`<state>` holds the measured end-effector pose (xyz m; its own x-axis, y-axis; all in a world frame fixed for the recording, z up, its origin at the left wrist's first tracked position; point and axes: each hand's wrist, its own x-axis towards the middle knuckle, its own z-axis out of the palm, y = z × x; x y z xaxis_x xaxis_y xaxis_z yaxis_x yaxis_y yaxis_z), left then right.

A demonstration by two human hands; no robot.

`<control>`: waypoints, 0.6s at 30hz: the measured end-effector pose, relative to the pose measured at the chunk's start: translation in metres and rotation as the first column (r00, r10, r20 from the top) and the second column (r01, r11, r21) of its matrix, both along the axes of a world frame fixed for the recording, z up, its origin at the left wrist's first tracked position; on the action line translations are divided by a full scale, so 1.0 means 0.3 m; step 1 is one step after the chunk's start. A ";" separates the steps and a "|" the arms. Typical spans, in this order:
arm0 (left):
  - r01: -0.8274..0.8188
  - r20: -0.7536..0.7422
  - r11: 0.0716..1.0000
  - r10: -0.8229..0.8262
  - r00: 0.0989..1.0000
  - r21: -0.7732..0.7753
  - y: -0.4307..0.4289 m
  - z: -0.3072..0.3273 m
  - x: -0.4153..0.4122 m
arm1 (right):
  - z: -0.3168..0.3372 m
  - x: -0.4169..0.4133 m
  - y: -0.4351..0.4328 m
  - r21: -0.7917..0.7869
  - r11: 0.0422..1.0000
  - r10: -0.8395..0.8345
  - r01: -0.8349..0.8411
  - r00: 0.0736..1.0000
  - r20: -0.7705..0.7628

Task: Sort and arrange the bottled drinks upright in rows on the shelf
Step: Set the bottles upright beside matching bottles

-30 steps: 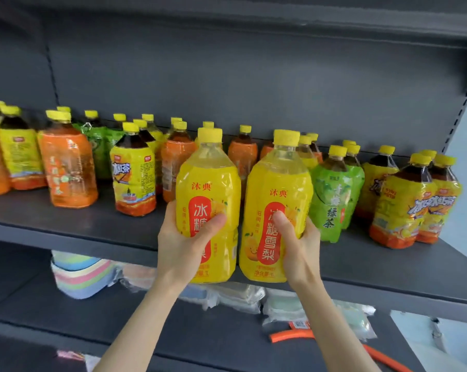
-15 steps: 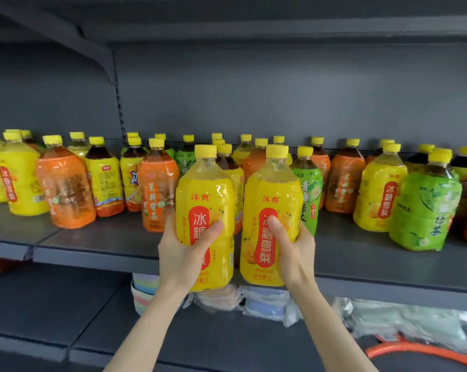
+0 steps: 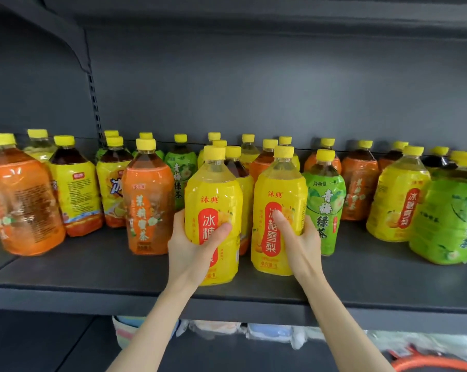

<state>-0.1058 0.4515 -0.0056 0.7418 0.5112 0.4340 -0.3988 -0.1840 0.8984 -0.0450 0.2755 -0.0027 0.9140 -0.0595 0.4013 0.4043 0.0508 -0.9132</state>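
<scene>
Head camera looks at a dark grey shelf (image 3: 93, 269) crowded with yellow-capped drink bottles, all upright. The left hand (image 3: 193, 245) grips the left yellow pear-drink bottle (image 3: 213, 194) low on its body, thumb laid across the red label panel and fingers (image 3: 178, 220) curled round its left side. The right hand (image 3: 302, 242) grips the right yellow pear-drink bottle (image 3: 280, 189) the same way, thumb on the red panel and the other fingers wrapped behind the right side, mostly hidden. Both bottles stand upright, side by side with a narrow gap between them, at the front of the shelf ahead of the other bottles. Whether their bases rest on the board or hang just above it cannot be told.

An orange jasmine-tea bottle (image 3: 149, 200) stands just left of the left hand. A green plum-tea bottle (image 3: 325, 200) stands just beside the right hand, touching or nearly touching its knuckles. Further right are a third yellow pear-drink bottle (image 3: 396, 200) and a second green bottle (image 3: 447, 218), close together. At the far left stands a large orange bottle (image 3: 20, 205), with yellow-labelled dark tea bottles behind it. More bottles of mixed colours fill the back rows unsorted. On the lower shelf (image 3: 66, 345) lie soft pastel packets (image 3: 267, 331), and an orange hose (image 3: 436, 365) shows at the bottom right corner.
</scene>
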 end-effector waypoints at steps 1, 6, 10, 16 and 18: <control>0.006 0.003 1.000 -0.006 1.000 0.006 0.003 -0.003 0.009 | -0.002 0.012 0.003 -0.026 1.000 0.002 -0.001 1.000 0.003; 0.046 0.026 0.999 -0.046 0.999 0.004 0.016 -0.014 0.021 | -0.007 0.052 0.031 -0.135 0.991 0.017 -0.012 0.999 0.030; 0.072 0.021 0.997 -0.073 0.997 0.018 0.031 -0.017 0.021 | 0.004 0.073 0.068 -0.173 0.984 0.052 -0.050 0.999 0.009; 0.108 0.023 0.994 -0.109 0.994 0.030 0.035 -0.019 0.020 | 0.009 0.064 0.124 -0.166 0.986 0.024 -0.018 0.999 0.033; 0.133 0.034 0.991 -0.133 0.990 0.014 0.034 -0.018 0.016 | 0.012 0.063 0.114 -0.164 0.986 0.009 -0.004 0.999 0.033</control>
<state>-0.1011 0.4616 -0.0110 0.7873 0.4036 0.4662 -0.4515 -0.1376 0.8816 -0.0260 0.3097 0.0008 0.8999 0.0156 0.4358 0.4352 -0.0956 -0.8953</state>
